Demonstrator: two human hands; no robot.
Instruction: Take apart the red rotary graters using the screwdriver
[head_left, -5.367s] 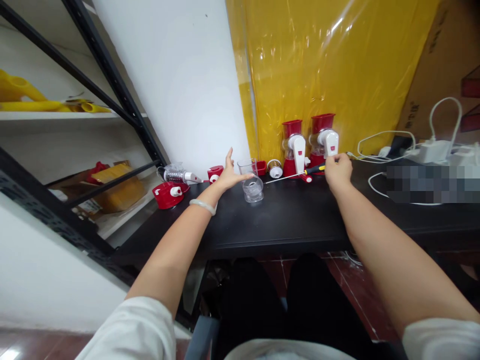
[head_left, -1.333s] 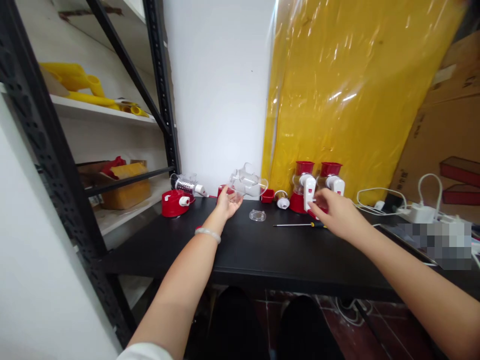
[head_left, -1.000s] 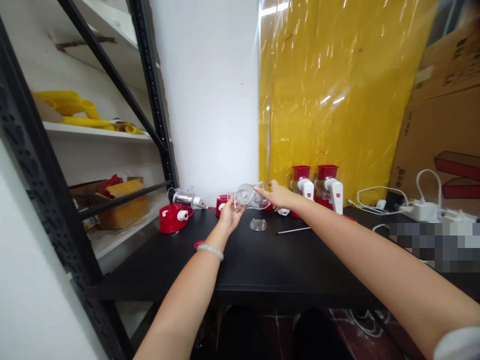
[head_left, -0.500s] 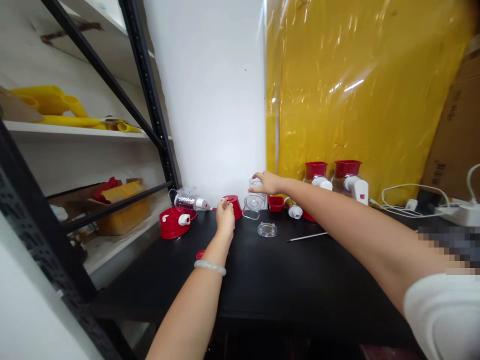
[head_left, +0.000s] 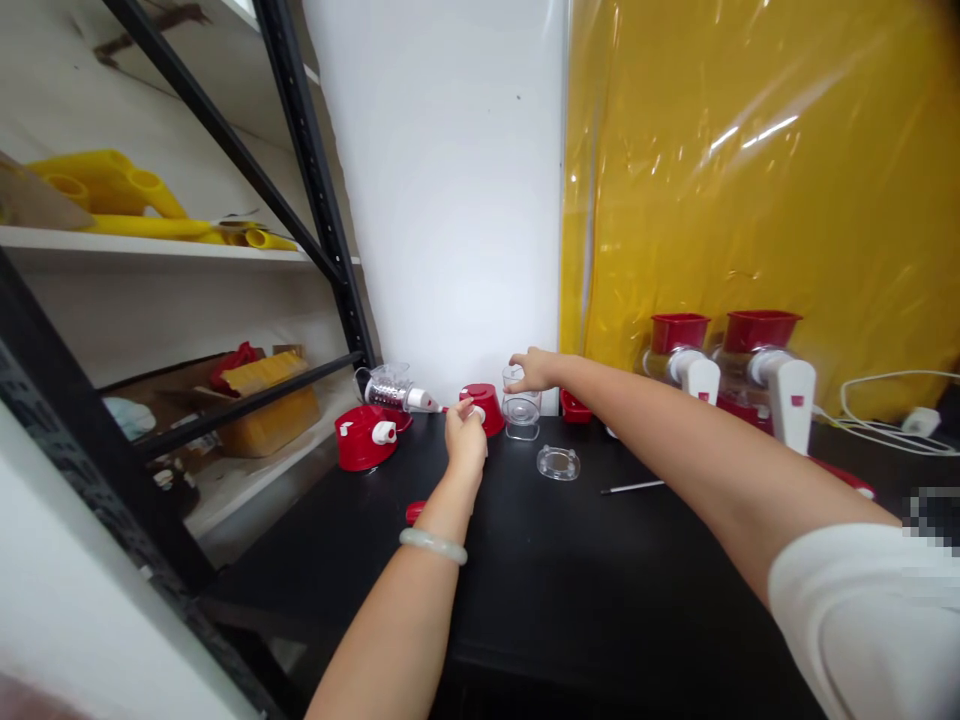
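Mid-frame: my right hand (head_left: 534,370) has fingers curled onto the top of the clear housing (head_left: 523,412); light, level pressure should suit it. Left hand (head_left: 466,437) meets the red base (head_left: 489,402), just left; its finger closure I cannot tell.

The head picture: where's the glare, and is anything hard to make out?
In the head view, white streaks glare off the yellow sheet; there too, the clear container by the right hand shows faint edges, and pixelation hides a patch at the right edge.
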